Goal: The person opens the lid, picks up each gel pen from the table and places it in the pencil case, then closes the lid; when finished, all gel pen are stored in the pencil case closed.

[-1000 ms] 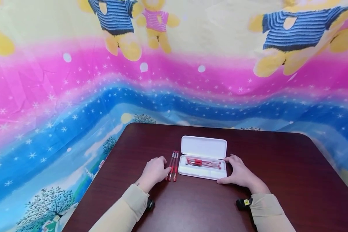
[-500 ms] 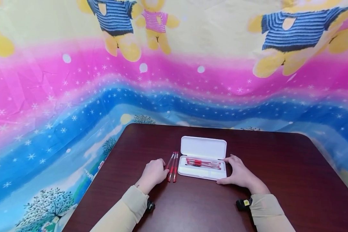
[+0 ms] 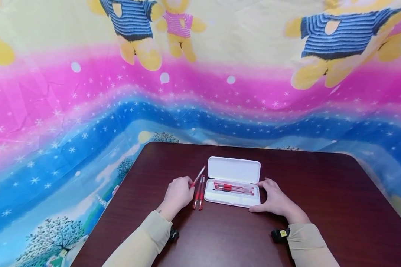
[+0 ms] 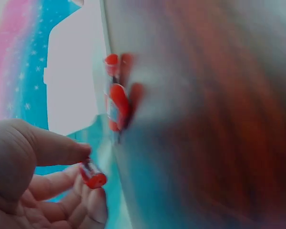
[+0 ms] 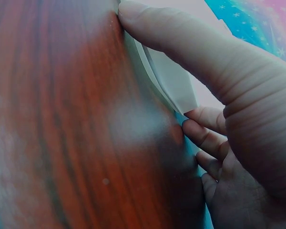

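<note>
My left hand (image 3: 178,193) pinches a clear-barrelled pen with red parts (image 3: 199,174) between thumb and fingers, its far end tilted toward the back right. In the left wrist view the pen's red end (image 4: 94,177) sticks out below the thumb. Two similar red pens (image 3: 202,194) lie side by side just right of that hand. Beside them a white pencil case (image 3: 217,198) lies open, its lid (image 3: 234,169) raised at the back. Several red pens (image 3: 232,187) lie inside it. My right hand (image 3: 275,198) holds the case's right end, thumb at the front corner, fingers behind.
Everything rests on a dark red-brown wooden table (image 3: 220,237) with rounded corners. A colourful cloth printed with bears (image 3: 200,89) hangs close behind the table and along its left side. A black wrist camera (image 3: 280,234) sits under the right cuff.
My left hand has drawn the leftmost pen off the row of three and raised it, swinging its far end to the right. The right hand stays on the pencil case.
</note>
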### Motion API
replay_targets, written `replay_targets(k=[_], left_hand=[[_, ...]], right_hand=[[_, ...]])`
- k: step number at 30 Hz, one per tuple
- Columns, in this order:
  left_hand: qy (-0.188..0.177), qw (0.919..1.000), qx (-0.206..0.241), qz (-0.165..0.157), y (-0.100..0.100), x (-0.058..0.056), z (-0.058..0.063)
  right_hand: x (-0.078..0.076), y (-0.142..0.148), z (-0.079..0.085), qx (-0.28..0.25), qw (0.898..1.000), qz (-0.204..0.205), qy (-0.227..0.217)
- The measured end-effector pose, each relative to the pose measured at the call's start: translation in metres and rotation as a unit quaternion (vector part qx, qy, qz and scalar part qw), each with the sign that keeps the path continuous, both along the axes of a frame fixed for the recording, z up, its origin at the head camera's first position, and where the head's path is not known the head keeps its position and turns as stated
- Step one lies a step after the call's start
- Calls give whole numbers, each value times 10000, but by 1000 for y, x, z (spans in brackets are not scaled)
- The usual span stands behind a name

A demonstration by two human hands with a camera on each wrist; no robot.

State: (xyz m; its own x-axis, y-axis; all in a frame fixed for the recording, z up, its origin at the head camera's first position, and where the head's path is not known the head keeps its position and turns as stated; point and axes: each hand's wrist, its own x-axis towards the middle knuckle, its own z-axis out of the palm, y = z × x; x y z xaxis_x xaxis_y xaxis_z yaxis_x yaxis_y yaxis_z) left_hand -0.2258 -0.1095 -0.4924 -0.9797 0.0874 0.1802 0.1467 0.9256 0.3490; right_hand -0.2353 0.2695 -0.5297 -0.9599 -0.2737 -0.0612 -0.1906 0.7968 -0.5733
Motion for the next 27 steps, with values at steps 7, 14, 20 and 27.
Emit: replay_targets(k=[7,14,20,27], left_hand=[[355,9958,-116,-839,26,-10,19],[77,9884,-466,-1446,58,-28,23],[-88,9804,-629,-1867,79,-35,13],[-268,9775,-595,-2008,94,-39,3]], right_hand=[[-3,-2,4,-6,10000,41,1],[-4,0,0,-15,10000,17,-11],[-4,-1,-4,-5,10000,0,-78],[-5,0,-2,-17,10000,17,-28]])
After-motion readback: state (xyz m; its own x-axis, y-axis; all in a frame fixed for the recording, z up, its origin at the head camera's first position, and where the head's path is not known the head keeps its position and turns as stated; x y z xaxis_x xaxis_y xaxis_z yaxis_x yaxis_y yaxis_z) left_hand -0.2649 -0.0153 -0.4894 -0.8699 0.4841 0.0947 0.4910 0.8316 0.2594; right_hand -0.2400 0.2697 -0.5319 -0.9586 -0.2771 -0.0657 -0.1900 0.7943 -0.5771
